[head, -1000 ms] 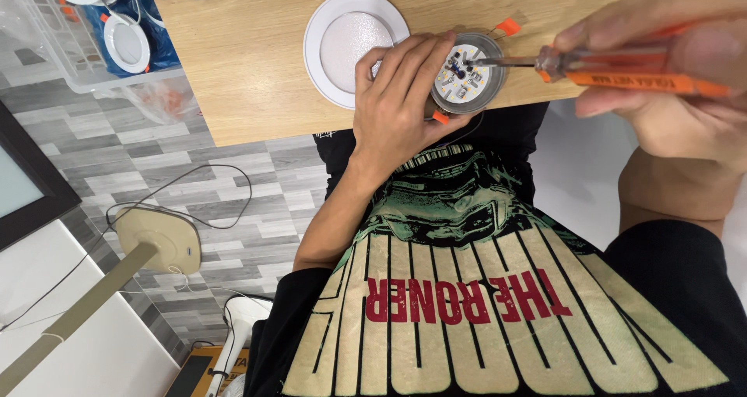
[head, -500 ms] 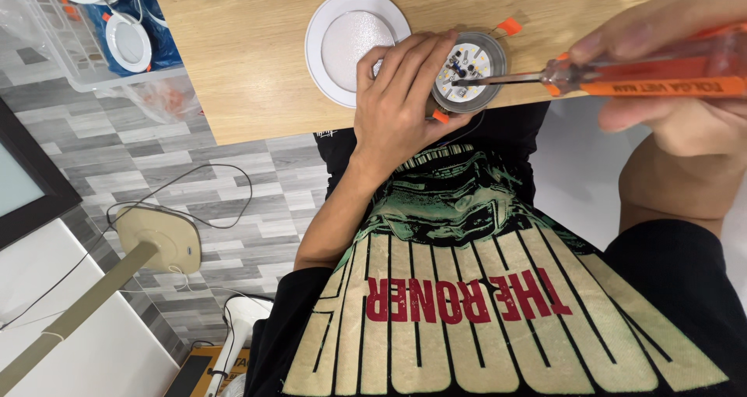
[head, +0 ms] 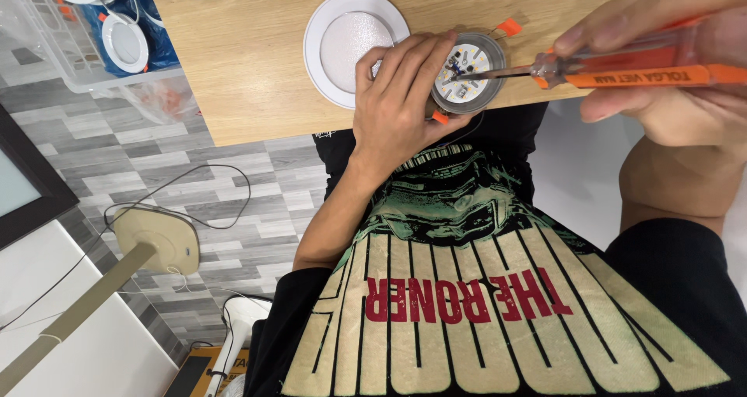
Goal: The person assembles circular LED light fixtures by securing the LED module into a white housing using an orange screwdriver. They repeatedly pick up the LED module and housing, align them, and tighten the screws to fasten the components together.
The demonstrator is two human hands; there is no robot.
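My left hand [head: 401, 101] grips a round grey lamp housing [head: 475, 74] with a white circuit board and orange spring clips, held at the near edge of the wooden table [head: 249, 62]. My right hand [head: 669, 62] holds an orange-handled screwdriver [head: 622, 74] level, its metal tip resting on the board inside the housing. A round white lamp cover [head: 354, 43] lies on the table just left of my left hand.
A clear plastic bin [head: 85, 39] with more white round lamps stands at the table's left end. On the grey tiled floor below are a beige fan base [head: 156, 241] with a cable, a white cabinet [head: 93, 350] and a dark screen edge [head: 31, 187].
The screwdriver and my right hand have shifted slightly right and up while the tip stays in the housing. My left hand keeps its grip.
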